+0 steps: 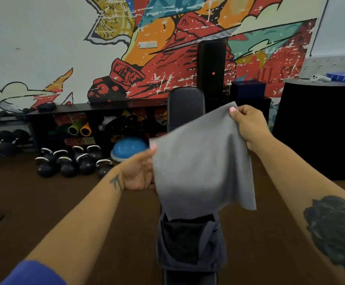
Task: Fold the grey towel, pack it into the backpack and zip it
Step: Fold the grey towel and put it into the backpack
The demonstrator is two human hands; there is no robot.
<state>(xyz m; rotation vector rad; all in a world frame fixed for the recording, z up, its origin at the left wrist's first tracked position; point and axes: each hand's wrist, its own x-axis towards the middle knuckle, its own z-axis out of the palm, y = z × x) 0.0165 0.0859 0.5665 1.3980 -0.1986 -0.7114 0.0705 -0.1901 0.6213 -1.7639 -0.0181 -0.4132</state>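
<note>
I hold the grey towel (200, 161) up in the air in front of me, and it hangs down as a flat sheet. My left hand (138, 173) pinches its lower left corner. My right hand (249, 126) pinches its upper right corner, higher and farther away. Below the towel the dark backpack (190, 243) lies on the black padded bench (185, 108), its top open and its black inside showing. The towel's bottom edge hangs just over the backpack's opening and hides the bench's middle.
Several kettlebells (75, 161) and a blue balance dome (128, 149) sit on the brown floor at the left. Dumbbells (1, 142) line the far left. A low dark shelf (97, 120) runs along the mural wall. A black counter (319, 128) stands at the right.
</note>
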